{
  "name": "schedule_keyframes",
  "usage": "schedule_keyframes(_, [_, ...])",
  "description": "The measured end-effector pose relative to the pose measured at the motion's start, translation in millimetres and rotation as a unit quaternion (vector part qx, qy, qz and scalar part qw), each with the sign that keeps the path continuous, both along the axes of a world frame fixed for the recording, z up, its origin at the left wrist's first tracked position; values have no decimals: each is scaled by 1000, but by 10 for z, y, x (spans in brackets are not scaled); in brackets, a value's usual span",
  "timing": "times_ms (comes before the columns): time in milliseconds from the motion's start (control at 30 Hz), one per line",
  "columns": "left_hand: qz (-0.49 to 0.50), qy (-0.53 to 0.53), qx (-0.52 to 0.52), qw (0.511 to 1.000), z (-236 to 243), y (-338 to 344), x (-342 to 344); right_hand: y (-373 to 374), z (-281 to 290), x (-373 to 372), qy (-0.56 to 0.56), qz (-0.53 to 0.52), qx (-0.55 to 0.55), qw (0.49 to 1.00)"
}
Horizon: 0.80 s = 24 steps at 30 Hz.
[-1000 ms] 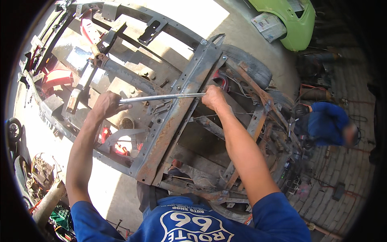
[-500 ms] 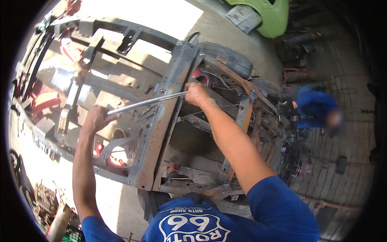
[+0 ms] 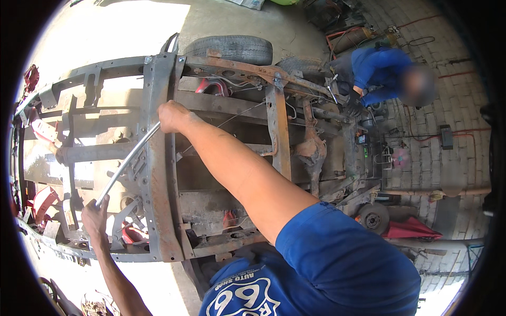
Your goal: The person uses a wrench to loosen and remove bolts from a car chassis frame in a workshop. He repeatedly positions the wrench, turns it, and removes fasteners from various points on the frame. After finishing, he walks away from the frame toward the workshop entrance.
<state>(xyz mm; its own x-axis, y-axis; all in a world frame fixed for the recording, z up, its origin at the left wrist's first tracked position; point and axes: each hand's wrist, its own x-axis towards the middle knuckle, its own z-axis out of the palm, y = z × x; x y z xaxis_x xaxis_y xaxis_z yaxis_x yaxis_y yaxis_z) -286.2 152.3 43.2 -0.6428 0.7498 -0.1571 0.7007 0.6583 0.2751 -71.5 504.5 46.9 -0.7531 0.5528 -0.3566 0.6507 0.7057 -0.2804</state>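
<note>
A long silver metal bar (image 3: 126,164) slants over a grey, partly rusted vehicle chassis (image 3: 161,226). My right hand (image 3: 174,117) is closed on the bar's upper end, above a broad drilled crossmember. Lower and to the left, my left hand (image 3: 95,218) grips the other end over the frame's open bays. Beside it sit red metal pieces (image 3: 45,199) inside the frame. Wires and lines run through the rusty right section, where an axle housing (image 3: 311,148) shows.
A co-worker in blue (image 3: 379,68) bends at the chassis's right end, a dark glove visible. Tires (image 3: 229,48) lie behind the frame, gas cylinders (image 3: 353,36) at the back. On the paved floor are red hoses, a small wheel (image 3: 373,216) and red cloth (image 3: 408,226).
The bar has gone from nearly level to a steep slant, my right hand higher and my left hand lower. The view has swung, showing more of the chassis's right end.
</note>
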Motion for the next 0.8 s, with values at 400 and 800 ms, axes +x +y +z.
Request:
schedule_keyframes(400, [186, -118, -33, 975, -9, -459, 2173, -83, -256, 321, 206, -61, -31, 976])
schedule_keyframes(800, [33, -492, 21, 870, 13, 653, 4021, -2377, -272, 3329, 276, -444, -662, 538])
